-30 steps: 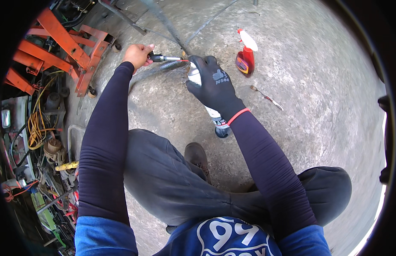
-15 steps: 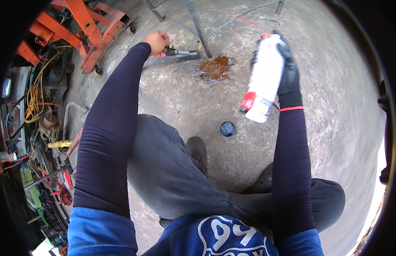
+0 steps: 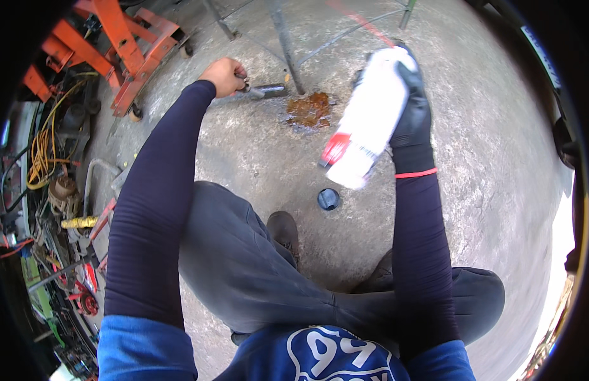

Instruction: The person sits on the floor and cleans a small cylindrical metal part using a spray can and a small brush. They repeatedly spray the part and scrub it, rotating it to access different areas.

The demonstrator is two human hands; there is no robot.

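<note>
My bare left hand [image 3: 224, 76] is closed with its fingertips around one end of a slim metal cylindrical part [image 3: 259, 93], dark and silvery, held low over the floor; its exact kind is blurred. My right hand [image 3: 412, 108], in a black glove, grips a white spray can [image 3: 369, 117] with a red band, tilted so that its lower end points toward me and to the left. A wet brown stain [image 3: 309, 110] lies on the concrete between my hands. Nearer to me, a round black cap [image 3: 328, 199] rests on the floor.
Thin metal stand legs [image 3: 285, 47] rise just beyond the stain. At the far left stands an orange wheeled steel frame [image 3: 126, 51]. A coiled yellow hose [image 3: 43, 155] and assorted tools and parts crowd the left side. My bent knees and boots [image 3: 283, 233] are close below.
The can and my right hand have shifted left and slightly down in view. The part in my left hand has turned and blurred. The whole view has also moved a little.
</note>
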